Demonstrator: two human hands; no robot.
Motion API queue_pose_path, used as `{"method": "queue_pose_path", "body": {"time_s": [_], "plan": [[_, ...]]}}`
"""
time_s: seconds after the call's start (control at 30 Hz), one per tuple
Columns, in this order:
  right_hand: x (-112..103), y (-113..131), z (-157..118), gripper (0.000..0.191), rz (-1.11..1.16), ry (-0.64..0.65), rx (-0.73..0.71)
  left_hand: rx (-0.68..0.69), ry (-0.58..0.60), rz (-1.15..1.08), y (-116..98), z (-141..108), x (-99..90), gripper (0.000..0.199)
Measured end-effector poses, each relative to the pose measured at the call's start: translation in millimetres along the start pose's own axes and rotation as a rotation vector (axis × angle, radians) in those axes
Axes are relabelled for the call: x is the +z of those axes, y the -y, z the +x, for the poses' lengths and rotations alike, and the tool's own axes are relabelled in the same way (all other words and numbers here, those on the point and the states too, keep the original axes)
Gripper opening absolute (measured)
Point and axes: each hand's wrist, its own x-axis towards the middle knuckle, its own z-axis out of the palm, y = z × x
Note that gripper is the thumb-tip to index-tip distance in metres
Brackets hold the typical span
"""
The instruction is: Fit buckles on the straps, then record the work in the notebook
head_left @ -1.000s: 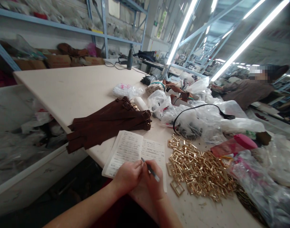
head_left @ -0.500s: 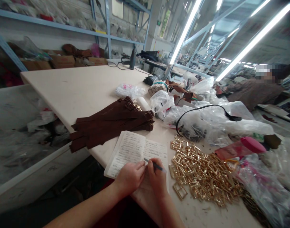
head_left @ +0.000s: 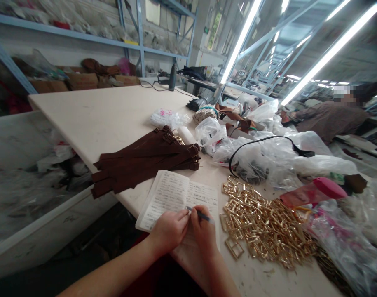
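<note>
1. Pen (head_left: 200,214) sits pinched in the right hand (head_left: 203,233), its fingers closed around the barrel and its tip angled toward the other hand. From my station I cannot tell whether the tip touches paper.
2. Left hand (head_left: 169,231) lies loosely curled on the open notebook (head_left: 166,198), apparently gripping nothing. Both hands are at this handwritten page, which is the work in hand as I read it. The notebook lies under them on the pale table (head_left: 98,115).
3. Gold metal buckles (head_left: 262,227) lie heaped loose on the table, just beside the right hand. Brown straps (head_left: 145,161) with buckles lie just ahead of the left hand.
4. Beyond the right hand, a clear plastic bag (head_left: 250,165) holds small dark pieces I cannot make out. Farther right, another clear bag (head_left: 339,247) holds something pink.
5. Left of the left hand, below the table edge, a white bin (head_left: 52,218) holds crumpled plastic.
6. Far beyond the right hand, a co-worker's brown sleeve (head_left: 330,121) shows.
</note>
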Motion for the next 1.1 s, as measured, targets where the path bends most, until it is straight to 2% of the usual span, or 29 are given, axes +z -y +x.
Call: {"method": "queue_pose_path", "body": {"time_s": [0.87, 1.1], "plan": [[-2.1, -4.7, 0.3, 0.017, -0.025, -0.056, -0.018, -0.002, -0.034, -0.018, -2.9, 1.5, -1.3, 0.025], [-5.1, -5.2, -1.9, 0.018, -0.058, -0.093, 0.014, -0.015, -0.007, 0.025, -3.8, 0.3, -2.3, 0.025]]}}
